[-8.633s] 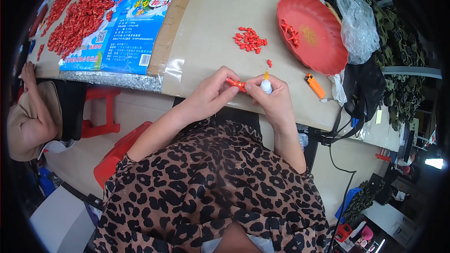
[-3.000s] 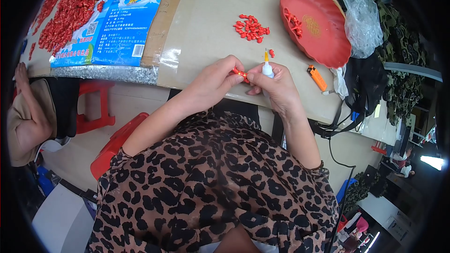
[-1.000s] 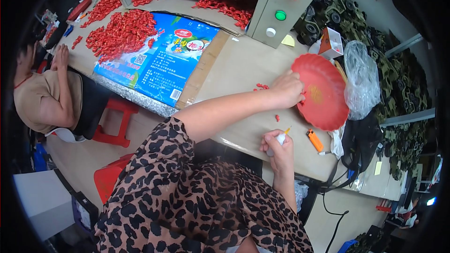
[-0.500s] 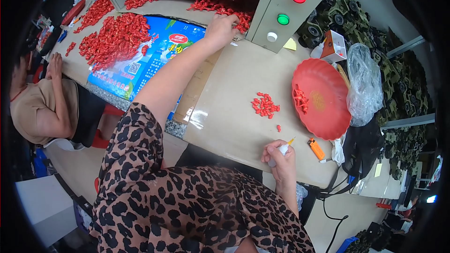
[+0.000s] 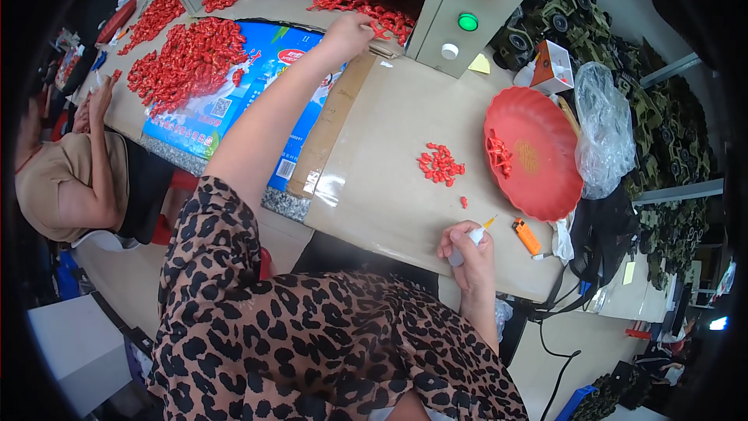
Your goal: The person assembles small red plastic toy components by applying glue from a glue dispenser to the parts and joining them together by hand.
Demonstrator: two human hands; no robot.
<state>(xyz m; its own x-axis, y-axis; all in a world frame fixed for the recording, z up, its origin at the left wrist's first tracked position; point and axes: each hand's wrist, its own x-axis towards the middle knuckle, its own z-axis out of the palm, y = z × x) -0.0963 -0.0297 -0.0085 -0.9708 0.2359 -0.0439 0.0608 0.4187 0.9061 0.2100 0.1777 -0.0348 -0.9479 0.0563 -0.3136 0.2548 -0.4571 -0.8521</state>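
My left hand point(image 5: 348, 37) is stretched to the mouth of the grey metal machine point(image 5: 432, 12). Its fingers are closed on a small red plastic piece point(image 5: 379, 30), beside a heap of similar pieces point(image 5: 397, 22) lying in the opening. Low over the table's near edge, my right hand point(image 5: 472, 259) is wrapped round a small white squeeze bottle point(image 5: 465, 246) with a thin yellow nozzle pointing up and right. Beyond that hand lie a little cluster of red pieces point(image 5: 441, 164) and one single piece point(image 5: 463, 203). Several more rest in a red scalloped bowl point(image 5: 538, 179).
A large red heap point(image 5: 187, 62) covers part of a blue printed sheet point(image 5: 265, 132) at left. An orange lighter point(image 5: 527, 236), a clear plastic bag point(image 5: 604, 132) and a small box point(image 5: 554, 67) stand around the bowl. At far left another person point(image 5: 74, 179) sits working.
My left hand has drawn slightly back from the heap, and a red piece now shows at its fingertips. My right hand keeps its hold on the squeeze bottle, almost in place.
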